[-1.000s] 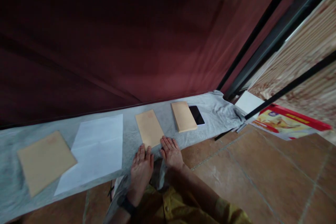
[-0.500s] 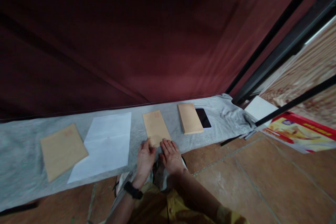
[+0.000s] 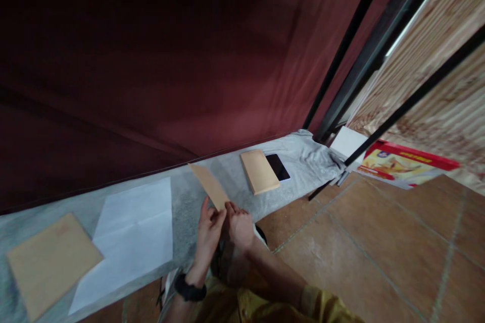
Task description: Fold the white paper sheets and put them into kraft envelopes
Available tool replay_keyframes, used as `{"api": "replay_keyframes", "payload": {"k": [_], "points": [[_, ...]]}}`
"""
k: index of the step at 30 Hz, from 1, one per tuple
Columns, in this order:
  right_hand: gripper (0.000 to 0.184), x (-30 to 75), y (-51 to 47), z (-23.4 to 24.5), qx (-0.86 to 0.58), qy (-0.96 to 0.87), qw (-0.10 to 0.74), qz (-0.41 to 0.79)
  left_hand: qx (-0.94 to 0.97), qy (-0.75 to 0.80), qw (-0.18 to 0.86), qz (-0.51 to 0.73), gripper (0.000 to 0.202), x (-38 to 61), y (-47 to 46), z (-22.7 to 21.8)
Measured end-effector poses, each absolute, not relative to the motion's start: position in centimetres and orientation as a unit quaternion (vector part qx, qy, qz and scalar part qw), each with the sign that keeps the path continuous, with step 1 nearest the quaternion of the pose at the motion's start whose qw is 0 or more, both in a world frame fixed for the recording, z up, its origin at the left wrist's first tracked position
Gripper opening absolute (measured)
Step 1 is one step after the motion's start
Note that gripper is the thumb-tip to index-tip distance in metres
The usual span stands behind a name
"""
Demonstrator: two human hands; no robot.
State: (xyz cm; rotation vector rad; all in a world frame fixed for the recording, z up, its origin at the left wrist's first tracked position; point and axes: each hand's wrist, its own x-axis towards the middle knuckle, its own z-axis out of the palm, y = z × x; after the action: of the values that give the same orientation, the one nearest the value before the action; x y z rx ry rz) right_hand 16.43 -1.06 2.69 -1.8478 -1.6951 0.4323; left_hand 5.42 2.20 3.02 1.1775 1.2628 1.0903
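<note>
A small brown envelope is lifted and tilted above the grey cloth. My left hand and my right hand both pinch its near end. A black band sits on my left wrist. A stack of brown envelopes lies to the right on the cloth, with a black phone beside it. To the left lie a white sheet of paper and a larger brown envelope.
A dark red curtain hangs behind the cloth. Black metal bars stand at the right. A red and yellow printed box and a white sheet lie on the tiled floor.
Both hands went from lying flat by the small envelope to pinching it, and its far end has risen off the cloth. The view has shifted a little.
</note>
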Motion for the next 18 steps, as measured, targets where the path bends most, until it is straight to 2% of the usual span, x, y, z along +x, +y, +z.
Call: {"api": "replay_keyframes", "payload": {"k": [3,5,7,11,18], "points": [[0.027,16.9,-0.7,3.1,-0.676,-0.510,0.451,0.283,0.475,0.546,0.505,0.470,0.075,5.2,1.4,3.8],[0.034,16.7,-0.6,2.7,-0.617,-0.376,0.558,0.407,0.433,0.565,0.518,0.475,0.068,4.9,1.0,3.6],[0.041,16.1,-0.7,2.2,-0.528,-0.255,0.624,0.517,0.404,0.563,0.559,0.455,0.062,4.7,0.7,3.1],[0.047,15.2,-1.2,1.1,-0.449,-0.136,0.658,0.589,0.398,0.539,0.605,0.431,0.050,4.8,0.7,2.5],[0.024,16.6,-1.2,-0.4,-0.482,-0.133,0.613,0.612,0.403,0.559,0.598,0.409,0.038,4.3,3.1,2.1]]}}
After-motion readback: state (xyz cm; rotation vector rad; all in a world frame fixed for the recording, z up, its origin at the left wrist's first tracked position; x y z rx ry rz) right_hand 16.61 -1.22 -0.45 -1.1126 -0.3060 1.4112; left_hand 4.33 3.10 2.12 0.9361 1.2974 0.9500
